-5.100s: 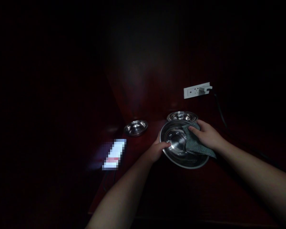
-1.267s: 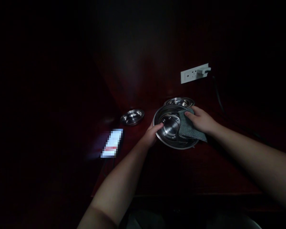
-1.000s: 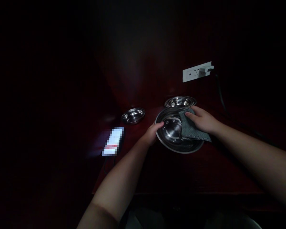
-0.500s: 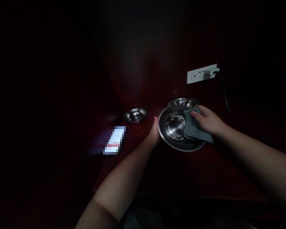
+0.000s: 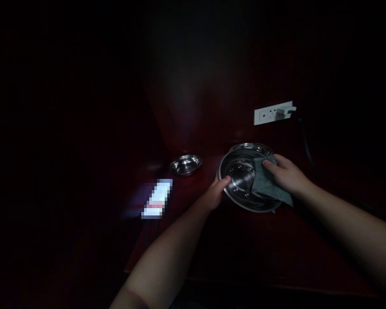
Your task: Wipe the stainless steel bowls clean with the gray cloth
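A shiny steel bowl [image 5: 239,174] is held tilted above the dark red table, its inside facing me. My left hand [image 5: 216,193] grips its left rim, thumb over the edge inside and the other fingers hidden behind. My right hand [image 5: 286,174] pinches a grey-green cloth [image 5: 266,182] against the bowl's right rim, thumb on top. The cloth covers the right part of the bowl's inside and hangs past the rim. Behind it, another steel bowl [image 5: 252,148] rests on the table, partly hidden.
A smaller steel bowl [image 5: 185,165] stands to the left. Nearer me lies a lit, blurred-out phone [image 5: 157,199] with a cable. On the back wall, a white socket panel [image 5: 270,113] holds a plug with a dark cord [image 5: 305,139]. The table's front edge [image 5: 276,286] runs below my arms.
My left thumb has moved from outside the bowl to over its rim. The whole scene sits slightly lower in view. My right hand still holds the cloth at the right side.
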Demonstrator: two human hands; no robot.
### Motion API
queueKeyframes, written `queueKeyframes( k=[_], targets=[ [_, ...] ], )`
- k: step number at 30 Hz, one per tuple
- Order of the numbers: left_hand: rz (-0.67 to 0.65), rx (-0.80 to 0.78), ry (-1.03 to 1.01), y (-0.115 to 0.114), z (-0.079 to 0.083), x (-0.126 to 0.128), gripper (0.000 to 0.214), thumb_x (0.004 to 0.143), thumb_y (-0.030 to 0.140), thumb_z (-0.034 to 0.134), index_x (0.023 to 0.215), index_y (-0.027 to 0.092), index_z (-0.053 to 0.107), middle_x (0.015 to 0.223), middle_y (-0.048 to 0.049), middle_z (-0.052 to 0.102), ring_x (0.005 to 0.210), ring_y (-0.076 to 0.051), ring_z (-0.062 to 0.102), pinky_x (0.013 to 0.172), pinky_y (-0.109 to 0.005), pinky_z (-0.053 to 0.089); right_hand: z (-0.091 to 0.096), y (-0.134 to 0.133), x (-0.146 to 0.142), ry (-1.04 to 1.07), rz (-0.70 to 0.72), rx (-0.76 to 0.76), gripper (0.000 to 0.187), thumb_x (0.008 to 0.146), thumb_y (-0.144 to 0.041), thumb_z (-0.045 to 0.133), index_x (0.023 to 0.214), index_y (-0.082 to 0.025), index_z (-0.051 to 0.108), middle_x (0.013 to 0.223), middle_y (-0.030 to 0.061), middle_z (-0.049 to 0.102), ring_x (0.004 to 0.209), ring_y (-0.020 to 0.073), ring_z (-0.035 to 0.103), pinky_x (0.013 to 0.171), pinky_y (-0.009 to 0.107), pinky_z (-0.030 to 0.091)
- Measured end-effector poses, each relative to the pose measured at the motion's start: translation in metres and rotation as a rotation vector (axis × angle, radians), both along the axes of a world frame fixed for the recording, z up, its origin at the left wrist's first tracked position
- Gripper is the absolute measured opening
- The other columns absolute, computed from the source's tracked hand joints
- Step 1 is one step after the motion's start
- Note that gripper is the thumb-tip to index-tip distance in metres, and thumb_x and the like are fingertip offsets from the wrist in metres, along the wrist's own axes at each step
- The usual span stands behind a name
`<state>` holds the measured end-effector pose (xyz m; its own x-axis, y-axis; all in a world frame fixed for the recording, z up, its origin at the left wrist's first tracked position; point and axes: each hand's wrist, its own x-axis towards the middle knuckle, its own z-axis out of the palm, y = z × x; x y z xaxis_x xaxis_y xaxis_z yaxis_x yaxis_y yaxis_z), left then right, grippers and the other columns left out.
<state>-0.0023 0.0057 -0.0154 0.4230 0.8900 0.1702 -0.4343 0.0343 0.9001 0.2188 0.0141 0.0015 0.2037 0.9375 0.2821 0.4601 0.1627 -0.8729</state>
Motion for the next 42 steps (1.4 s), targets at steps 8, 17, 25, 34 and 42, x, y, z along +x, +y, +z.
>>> queueKeyframes(
  k=[8, 17, 25, 34, 42],
  targets=[
    [-0.071, -0.009, 0.061, 0.000, -0.002, -0.004, 0.057, 0.074, 0.050, 0.064, 0.121, 0.019, 0.057, 0.126, -0.0106, 0.060, 0.124, -0.031, 0.048, 0.105, -0.046, 0.032, 0.004, -0.002, 0.000, -0.055, 0.052, -0.025, 0.023, 0.080, -0.041, 0.051, 0.091, -0.023, 0.059, 0.087, 0.0048, 0.065, 0.077, 0.0224, 0.060, 0.066, 0.035, 0.048],
    [0.026, 0.215, 0.056, -0.008, -0.001, 0.003, 0.075, 0.071, 0.053, 0.066, 0.136, 0.025, 0.040, 0.138, -0.0090, 0.048, 0.131, -0.029, 0.040, 0.108, -0.042, 0.028, 0.011, -0.009, -0.003, -0.013, -0.084, -0.084, 0.021, 0.081, -0.043, 0.049, 0.080, -0.023, 0.051, 0.071, 0.0024, 0.059, 0.062, 0.0181, 0.054, 0.054, 0.030, 0.041],
    [0.033, 0.151, 0.089, -0.010, 0.006, 0.004, 0.069, 0.075, 0.044, 0.065, 0.136, 0.025, 0.039, 0.135, -0.0097, 0.051, 0.129, -0.030, 0.041, 0.107, -0.044, 0.030, 0.006, -0.005, 0.001, -0.008, -0.022, -0.091, 0.021, 0.082, -0.042, 0.050, 0.087, -0.023, 0.054, 0.076, 0.0036, 0.061, 0.065, 0.0190, 0.055, 0.056, 0.030, 0.043],
    [-0.020, 0.148, 0.104, -0.007, 0.009, 0.001, 0.059, 0.079, 0.047, 0.061, 0.131, 0.024, 0.047, 0.139, -0.0079, 0.049, 0.131, -0.028, 0.039, 0.109, -0.042, 0.027, 0.005, -0.004, 0.005, -0.032, 0.065, -0.078, 0.026, 0.080, -0.043, 0.052, 0.094, -0.022, 0.058, 0.086, 0.0058, 0.065, 0.069, 0.0204, 0.058, 0.060, 0.031, 0.046],
    [0.056, 0.256, 0.140, -0.009, 0.006, 0.000, 0.064, 0.080, 0.057, 0.054, 0.132, 0.021, 0.046, 0.137, -0.0103, 0.049, 0.130, -0.027, 0.040, 0.110, -0.039, 0.026, 0.011, -0.007, 0.000, -0.048, 0.002, -0.086, 0.023, 0.080, -0.044, 0.051, 0.089, -0.023, 0.056, 0.080, 0.0041, 0.062, 0.068, 0.0197, 0.057, 0.058, 0.030, 0.044]
  ],
)
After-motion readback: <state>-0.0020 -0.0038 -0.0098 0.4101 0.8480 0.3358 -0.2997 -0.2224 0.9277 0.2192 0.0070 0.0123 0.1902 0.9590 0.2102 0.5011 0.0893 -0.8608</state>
